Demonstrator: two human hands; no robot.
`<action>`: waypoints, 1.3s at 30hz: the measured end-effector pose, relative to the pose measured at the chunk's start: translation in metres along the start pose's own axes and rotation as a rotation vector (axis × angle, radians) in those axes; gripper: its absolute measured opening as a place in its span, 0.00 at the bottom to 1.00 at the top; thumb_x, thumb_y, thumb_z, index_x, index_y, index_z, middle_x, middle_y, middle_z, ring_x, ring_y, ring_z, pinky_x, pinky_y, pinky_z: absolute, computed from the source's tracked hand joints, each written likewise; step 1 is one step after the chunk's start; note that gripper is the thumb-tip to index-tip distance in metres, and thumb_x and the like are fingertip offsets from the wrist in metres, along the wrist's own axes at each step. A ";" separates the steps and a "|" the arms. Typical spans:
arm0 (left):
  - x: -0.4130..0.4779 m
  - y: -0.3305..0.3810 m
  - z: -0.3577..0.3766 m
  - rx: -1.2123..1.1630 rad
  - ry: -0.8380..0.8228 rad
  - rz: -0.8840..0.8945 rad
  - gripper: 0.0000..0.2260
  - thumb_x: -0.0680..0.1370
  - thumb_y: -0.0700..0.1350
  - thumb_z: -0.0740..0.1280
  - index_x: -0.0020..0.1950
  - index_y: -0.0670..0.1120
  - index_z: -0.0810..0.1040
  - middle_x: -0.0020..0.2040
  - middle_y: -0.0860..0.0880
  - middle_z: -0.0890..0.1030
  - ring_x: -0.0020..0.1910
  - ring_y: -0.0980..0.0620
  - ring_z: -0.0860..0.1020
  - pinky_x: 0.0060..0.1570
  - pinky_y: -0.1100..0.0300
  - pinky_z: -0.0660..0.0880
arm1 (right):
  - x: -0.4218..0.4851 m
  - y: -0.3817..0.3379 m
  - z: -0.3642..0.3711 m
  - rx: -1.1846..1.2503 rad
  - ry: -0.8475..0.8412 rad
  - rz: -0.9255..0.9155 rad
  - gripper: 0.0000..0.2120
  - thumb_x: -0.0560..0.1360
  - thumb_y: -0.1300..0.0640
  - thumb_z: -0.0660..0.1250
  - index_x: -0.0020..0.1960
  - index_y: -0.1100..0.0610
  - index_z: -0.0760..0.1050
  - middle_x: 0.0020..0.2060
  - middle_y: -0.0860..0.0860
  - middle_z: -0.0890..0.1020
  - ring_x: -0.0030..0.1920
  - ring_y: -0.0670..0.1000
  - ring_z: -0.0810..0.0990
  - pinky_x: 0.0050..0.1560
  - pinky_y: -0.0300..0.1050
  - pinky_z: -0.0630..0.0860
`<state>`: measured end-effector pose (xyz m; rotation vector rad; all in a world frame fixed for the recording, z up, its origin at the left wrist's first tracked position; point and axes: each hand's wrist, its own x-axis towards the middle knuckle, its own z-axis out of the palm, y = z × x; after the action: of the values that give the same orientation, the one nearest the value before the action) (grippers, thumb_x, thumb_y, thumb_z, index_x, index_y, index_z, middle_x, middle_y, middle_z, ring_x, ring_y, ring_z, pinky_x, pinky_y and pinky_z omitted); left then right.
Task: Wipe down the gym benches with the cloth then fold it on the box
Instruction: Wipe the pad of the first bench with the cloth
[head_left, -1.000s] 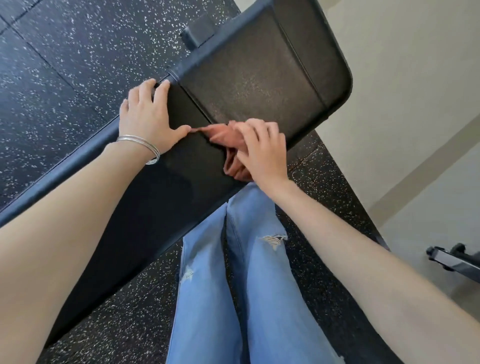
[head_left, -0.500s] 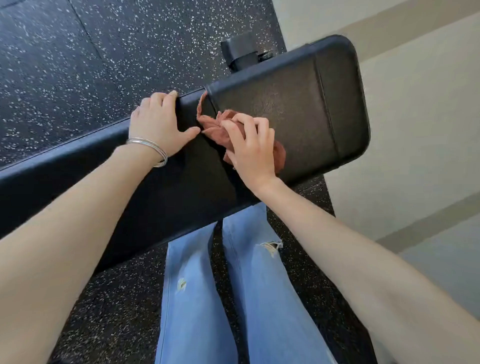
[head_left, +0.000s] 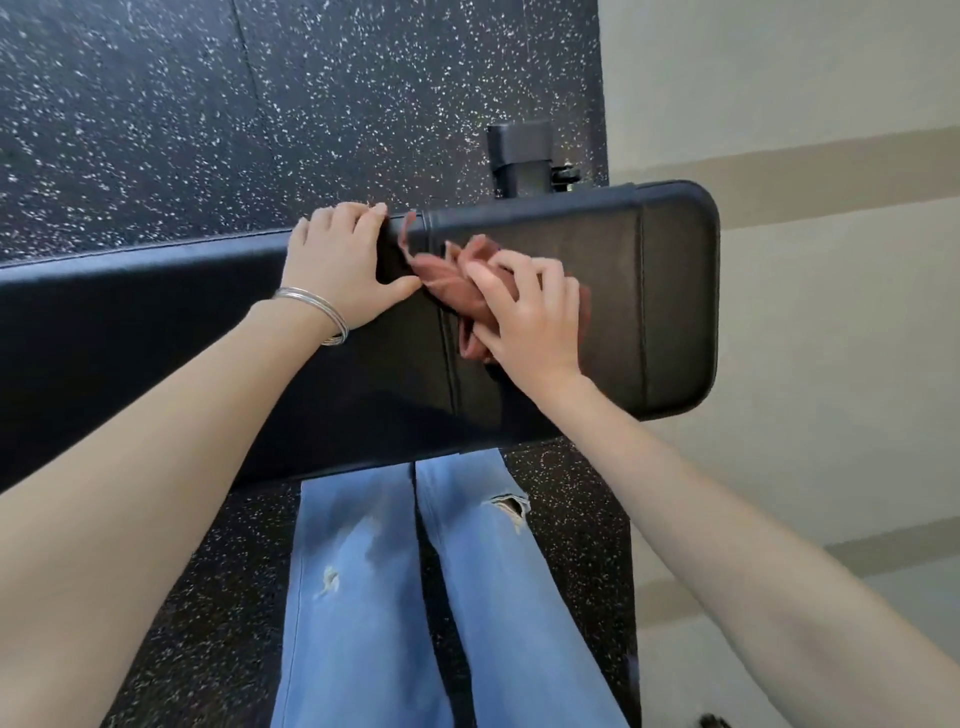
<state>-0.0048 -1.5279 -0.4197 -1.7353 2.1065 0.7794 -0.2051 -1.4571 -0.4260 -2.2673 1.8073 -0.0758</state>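
Black padding of the bench (head_left: 675, 291) ran across the view, likely steadied by the left hand (head_left: 337, 265), which lay open and flat with fingers over the far edge. Just right, the right hand (head_left: 530, 317) pressed the bunched cloth (head_left: 447, 275) onto the seat, fingers loosely curled, probably mid-wipe.

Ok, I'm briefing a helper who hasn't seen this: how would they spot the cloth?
Find the long black bench across the speckled floor. At its padding seam, under the right hand, lies the cloth: crumpled and rust-red, the only coloured thing on the black pad.
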 end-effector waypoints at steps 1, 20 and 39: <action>-0.001 0.001 0.002 -0.003 0.005 0.002 0.36 0.73 0.61 0.66 0.74 0.42 0.62 0.70 0.41 0.67 0.68 0.38 0.65 0.69 0.44 0.61 | -0.025 0.013 0.001 -0.034 0.001 -0.023 0.22 0.67 0.51 0.70 0.61 0.49 0.76 0.56 0.54 0.79 0.51 0.60 0.76 0.43 0.52 0.70; -0.149 -0.003 -0.015 0.047 0.112 0.003 0.34 0.74 0.56 0.67 0.74 0.43 0.61 0.73 0.42 0.64 0.72 0.41 0.60 0.71 0.45 0.59 | -0.064 -0.029 -0.051 -0.024 -0.338 0.166 0.20 0.74 0.47 0.65 0.64 0.51 0.66 0.60 0.59 0.68 0.57 0.62 0.68 0.51 0.57 0.71; -0.367 0.010 -0.200 0.084 0.447 -0.041 0.31 0.75 0.60 0.63 0.74 0.47 0.62 0.71 0.44 0.67 0.71 0.43 0.62 0.68 0.47 0.62 | -0.089 -0.175 -0.340 -0.099 -0.061 -0.091 0.23 0.72 0.44 0.67 0.62 0.52 0.66 0.60 0.58 0.69 0.59 0.62 0.68 0.53 0.58 0.72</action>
<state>0.0891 -1.3481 -0.0544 -2.0458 2.3243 0.3021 -0.1237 -1.3874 -0.0484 -2.3923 1.7127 0.0672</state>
